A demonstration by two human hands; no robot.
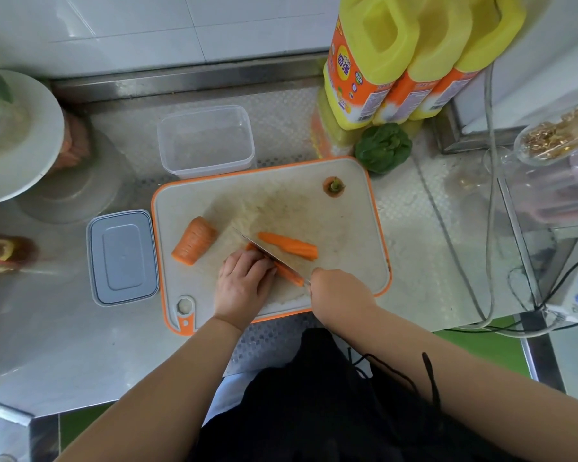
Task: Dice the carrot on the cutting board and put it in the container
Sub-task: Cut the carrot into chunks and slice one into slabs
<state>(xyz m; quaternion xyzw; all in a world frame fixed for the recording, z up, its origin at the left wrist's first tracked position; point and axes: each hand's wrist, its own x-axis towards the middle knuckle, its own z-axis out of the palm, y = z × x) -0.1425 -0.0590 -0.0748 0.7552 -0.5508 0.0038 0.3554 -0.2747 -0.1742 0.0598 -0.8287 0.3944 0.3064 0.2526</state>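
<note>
Working left to right across the steel counter [414,208]: a white plate [30,155] at the far left edge, then a grey lid [122,258] lying flat, just beside the left edge of the cutting board [341,228]. Clear container [206,141] stands behind the board's far left corner, uncovered. On the board: thick carrot chunk [194,240] at left, apart from the rest. Left hand [244,285], fingers curled, presses down on a carrot strip [289,275]; knife [264,250] blade lies along that strip, tip pointing far-left. Second carrot strip [289,245] just beyond the blade. Right hand [339,288] grips the knife handle, which is hidden under it. Carrot top [333,186] sits near the board's far right corner. Green vegetable [382,148] and yellow bottles [397,61] stand behind the board, right.
</note>
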